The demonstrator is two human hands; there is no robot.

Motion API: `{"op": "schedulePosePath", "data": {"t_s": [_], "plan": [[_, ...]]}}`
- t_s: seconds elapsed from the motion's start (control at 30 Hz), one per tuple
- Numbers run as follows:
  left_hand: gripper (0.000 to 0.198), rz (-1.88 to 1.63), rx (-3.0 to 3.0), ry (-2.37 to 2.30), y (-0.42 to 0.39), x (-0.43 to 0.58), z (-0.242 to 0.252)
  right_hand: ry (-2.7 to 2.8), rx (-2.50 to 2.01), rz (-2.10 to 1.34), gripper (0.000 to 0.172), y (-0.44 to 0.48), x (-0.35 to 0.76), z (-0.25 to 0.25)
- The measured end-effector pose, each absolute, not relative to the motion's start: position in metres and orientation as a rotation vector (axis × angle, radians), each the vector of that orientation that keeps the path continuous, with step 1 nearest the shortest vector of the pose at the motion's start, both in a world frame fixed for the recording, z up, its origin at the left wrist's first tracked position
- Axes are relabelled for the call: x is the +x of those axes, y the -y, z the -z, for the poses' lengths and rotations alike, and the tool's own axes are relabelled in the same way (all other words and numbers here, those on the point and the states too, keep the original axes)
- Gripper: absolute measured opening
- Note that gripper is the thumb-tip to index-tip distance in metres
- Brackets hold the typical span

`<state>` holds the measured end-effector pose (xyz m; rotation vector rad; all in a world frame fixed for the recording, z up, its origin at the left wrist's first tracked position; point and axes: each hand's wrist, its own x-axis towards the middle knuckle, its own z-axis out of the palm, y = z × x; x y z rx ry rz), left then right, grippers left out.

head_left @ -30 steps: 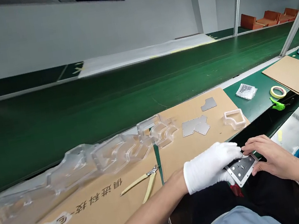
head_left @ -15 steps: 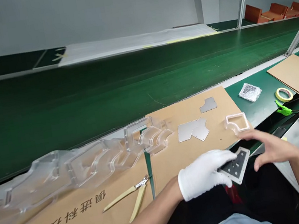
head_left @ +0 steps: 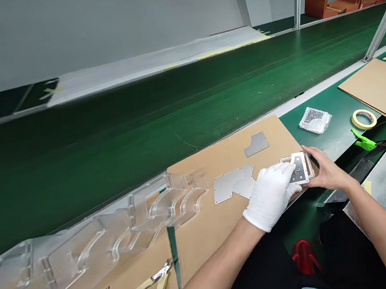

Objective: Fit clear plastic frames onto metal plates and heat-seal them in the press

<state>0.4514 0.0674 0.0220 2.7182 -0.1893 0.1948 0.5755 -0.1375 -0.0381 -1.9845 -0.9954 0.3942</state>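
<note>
Holding the plate point(head_left: 299, 172) over the clear case point(head_left: 309, 165) right now, gloved left hand point(head_left: 272, 193) gripping its left side. Can't tell whether it's actually sitting on the rim. Bare right hand point(head_left: 326, 169) has the case's right end between thumb and fingers, out at the right edge of the cardboard point(head_left: 209, 240). Two overlapping grey sheets point(head_left: 227, 187) lie just left of my glove, pliers point(head_left: 156, 276) well off to the left, tape point(head_left: 364, 119) over on the green bench point(head_left: 336, 140).
</note>
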Motion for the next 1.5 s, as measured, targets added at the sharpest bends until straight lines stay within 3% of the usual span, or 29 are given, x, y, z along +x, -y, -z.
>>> {"op": "schedulePosePath", "data": {"t_s": [0.17,0.33,0.53,0.67,0.83,0.9,1.0,1.07,1.23,1.33,1.5], "plan": [[0.027,-0.311,2.668,0.072,-0.072,0.444,-0.013,1.028,-2.012,-0.295,0.116,0.137,0.571,0.044],[0.05,-0.553,2.485,-0.142,-0.058,0.421,-0.002,0.911,-1.809,-0.269,0.095,0.15,0.552,0.024],[0.057,-0.404,2.094,-0.348,-0.004,0.402,-0.019,0.696,-1.215,-0.58,0.104,0.149,0.51,0.005],[0.056,-0.394,2.081,-0.246,0.016,0.391,-0.029,0.535,-1.08,-0.603,0.103,0.148,0.492,0.005],[0.082,-0.507,2.317,0.202,-0.004,0.378,-0.047,0.434,-0.986,-0.699,0.104,0.162,0.477,-0.002],[0.074,-0.504,2.39,0.456,-0.017,0.379,-0.061,0.442,-0.955,-0.789,0.107,0.166,0.47,-0.005],[0.047,-0.371,2.377,0.808,-0.032,0.383,-0.076,0.449,-0.931,-0.87,0.105,0.164,0.46,-0.005],[0.043,-0.314,2.325,0.889,-0.038,0.385,-0.078,0.44,-0.948,-0.877,0.103,0.16,0.455,-0.005],[0.044,-0.375,2.311,0.868,-0.04,0.384,-0.067,0.427,-0.974,-0.93,0.102,0.149,0.45,-0.003],[0.029,-0.421,2.303,0.875,-0.045,0.393,-0.065,0.445,-1.042,-0.933,0.101,0.145,0.458,0.002],[0.024,-0.442,2.388,0.735,-0.078,0.442,-0.063,0.448,-1.392,-0.567,0.077,0.155,0.512,0.018]]}}
